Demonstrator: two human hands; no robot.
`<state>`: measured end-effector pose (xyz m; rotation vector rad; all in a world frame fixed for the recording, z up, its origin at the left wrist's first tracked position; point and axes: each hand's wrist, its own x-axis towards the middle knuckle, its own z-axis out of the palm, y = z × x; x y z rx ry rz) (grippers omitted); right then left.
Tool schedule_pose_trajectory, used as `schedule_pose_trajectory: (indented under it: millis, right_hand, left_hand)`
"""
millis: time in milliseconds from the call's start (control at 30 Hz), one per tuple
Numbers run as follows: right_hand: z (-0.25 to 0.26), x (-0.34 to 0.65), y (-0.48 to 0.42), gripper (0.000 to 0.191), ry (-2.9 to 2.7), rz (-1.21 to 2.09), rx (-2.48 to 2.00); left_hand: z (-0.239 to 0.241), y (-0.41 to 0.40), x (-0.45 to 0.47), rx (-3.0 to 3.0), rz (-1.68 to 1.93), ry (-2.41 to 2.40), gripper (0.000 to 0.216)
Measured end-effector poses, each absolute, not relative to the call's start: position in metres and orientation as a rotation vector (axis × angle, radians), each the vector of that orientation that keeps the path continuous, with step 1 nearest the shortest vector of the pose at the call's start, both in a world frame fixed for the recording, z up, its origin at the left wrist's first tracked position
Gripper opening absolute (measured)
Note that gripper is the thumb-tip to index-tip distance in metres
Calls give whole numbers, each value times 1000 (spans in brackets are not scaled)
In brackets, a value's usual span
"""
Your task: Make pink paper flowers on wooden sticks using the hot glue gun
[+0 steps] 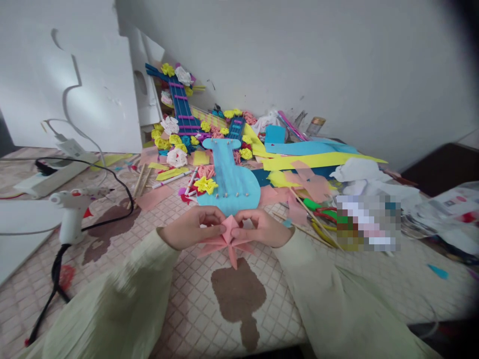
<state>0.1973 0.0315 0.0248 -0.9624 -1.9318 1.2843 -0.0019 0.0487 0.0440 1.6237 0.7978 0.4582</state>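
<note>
A folded pink paper flower (232,250) with several pointed petals is held just above the table's near side. My left hand (194,227) pinches it from the left with thumb and fingers. From the other side my right hand (262,227) grips the same pink paper, its thumb close to the left one. Right behind the hands lies a light blue guitar-shaped cutout (234,174) with small pegs along its top and lower part. A yellow paper flower (206,185) rests on the cutout's left edge.
A white glue gun (71,212) with a black cable stands at left, near a power strip (56,174). Decorated dark blue guitar shapes (183,107) lean behind. Yellow paper strips (299,160), scissors (324,234) and sticks crowd the right. A brown stain (239,289) marks the tablecloth.
</note>
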Motion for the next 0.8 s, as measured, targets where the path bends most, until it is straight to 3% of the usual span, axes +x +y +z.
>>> schedule_pose_trajectory:
  millis: [233,600,800]
  right_hand:
    - [21,197,33,18,-2038,1154,-1039]
    - [21,192,35,16,-2192,556,-1041]
    - [26,189,27,13,-2164,433,-1109]
  left_hand:
    - [42,49,-1,1827,438,902,17]
    - [32,48,9,1935,543,1096,17]
    - [28,48,7,2011,628,1079,20]
